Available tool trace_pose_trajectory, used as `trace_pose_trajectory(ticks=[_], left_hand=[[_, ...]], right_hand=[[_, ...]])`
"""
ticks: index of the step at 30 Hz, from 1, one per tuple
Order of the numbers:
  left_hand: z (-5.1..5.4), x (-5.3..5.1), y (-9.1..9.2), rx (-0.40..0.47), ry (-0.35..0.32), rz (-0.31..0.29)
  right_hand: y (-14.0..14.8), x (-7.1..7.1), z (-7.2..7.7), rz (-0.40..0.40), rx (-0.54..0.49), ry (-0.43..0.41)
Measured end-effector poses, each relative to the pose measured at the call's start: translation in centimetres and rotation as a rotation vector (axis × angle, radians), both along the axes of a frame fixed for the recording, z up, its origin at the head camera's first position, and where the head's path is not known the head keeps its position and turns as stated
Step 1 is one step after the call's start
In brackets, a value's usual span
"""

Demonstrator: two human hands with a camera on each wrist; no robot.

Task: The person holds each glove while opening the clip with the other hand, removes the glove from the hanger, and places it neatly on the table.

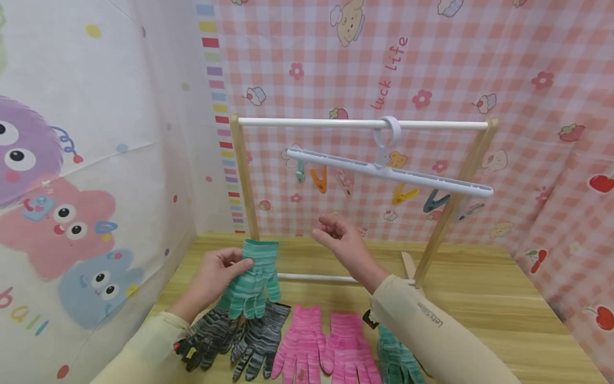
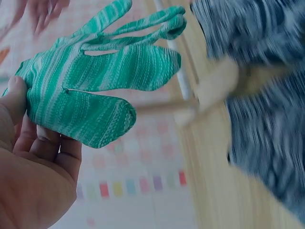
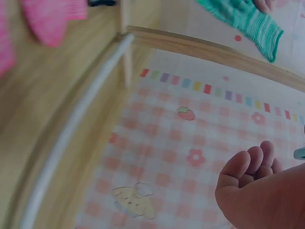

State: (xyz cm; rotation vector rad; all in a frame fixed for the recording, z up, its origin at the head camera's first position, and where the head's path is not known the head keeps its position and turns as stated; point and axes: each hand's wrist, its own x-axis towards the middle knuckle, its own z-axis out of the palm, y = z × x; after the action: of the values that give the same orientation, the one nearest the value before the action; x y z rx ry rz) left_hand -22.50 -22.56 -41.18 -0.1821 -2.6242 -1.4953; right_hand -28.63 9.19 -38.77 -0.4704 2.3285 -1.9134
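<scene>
My left hand (image 1: 218, 274) pinches a green striped knit glove (image 1: 259, 266) near its cuff, thumb in front, the glove's fingers pointing down. In the left wrist view the same glove (image 2: 95, 71) hangs from thumb and curled fingers. My right hand (image 1: 342, 242) is raised below the hanger, its fingers loosely bent and holding nothing. Above it, a white hanger (image 1: 384, 170) hangs tilted from the rack's top bar (image 1: 307, 122). Clips dangle beneath the hanger, among them an orange clip (image 1: 320, 180), a yellow clip (image 1: 404, 194) and a dark blue clip (image 1: 435, 201).
On the wooden table (image 1: 484, 298) lie a grey-black glove (image 1: 261, 336), another dark glove (image 1: 211, 333), two pink gloves (image 1: 302, 341) and a second green glove (image 1: 398, 357), partly behind my right forearm. The rack's wooden posts (image 1: 247, 181) stand in front of a checked cloth.
</scene>
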Motion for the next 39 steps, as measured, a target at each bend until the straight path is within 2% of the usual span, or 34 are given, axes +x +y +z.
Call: trace_pose_trajectory(ticks=[2, 6, 8, 13, 17, 20, 26, 30, 34, 37, 39], left_hand=[[0.1, 0.3, -1.6, -0.022, -0.012, 0.012], [0.4, 0.8, -5.4, -0.133, -0.054, 0.027], [0.2, 0.9, -7.6, -0.196, -0.084, 0.025], [-1.6, 0.7, -13.0, -0.295, -0.165, -0.058], [-3.3, 0.3, -15.4, -0.39, -0.224, -0.123], [-4.2, -0.2, -15.6, -0.472, -0.211, -0.116], [-5.3, -1.7, -14.8, -0.622, -0.184, -0.04], [-6.0, -2.3, -14.3, -0.674, -0.161, -0.012], [-7.0, -2.6, -13.7, -0.663, -0.138, 0.029], [-7.8, -2.7, -13.2, -0.669, -0.096, 0.072], [-8.4, -2.6, -12.9, -0.71, -0.052, 0.113]], right_hand=[[0.9, 0.6, -0.8, 0.005, 0.026, -0.008], [3.0, 2.1, -2.1, 0.014, 0.077, -0.023], [4.2, 3.0, -2.4, 0.02, 0.105, -0.039], [6.8, 5.1, -2.8, 0.025, 0.149, -0.037], [8.1, 6.2, -3.0, 0.01, 0.148, -0.016], [8.8, 6.7, -3.3, -0.008, 0.14, -0.007], [10.5, 7.5, -4.3, -0.052, 0.115, -0.008], [12.1, 7.8, -4.9, -0.082, 0.117, -0.028], [13.6, 8.0, -5.4, -0.126, 0.13, -0.052], [14.8, 8.3, -5.7, -0.159, 0.156, -0.064], [15.6, 8.5, -5.9, -0.177, 0.177, -0.068]])
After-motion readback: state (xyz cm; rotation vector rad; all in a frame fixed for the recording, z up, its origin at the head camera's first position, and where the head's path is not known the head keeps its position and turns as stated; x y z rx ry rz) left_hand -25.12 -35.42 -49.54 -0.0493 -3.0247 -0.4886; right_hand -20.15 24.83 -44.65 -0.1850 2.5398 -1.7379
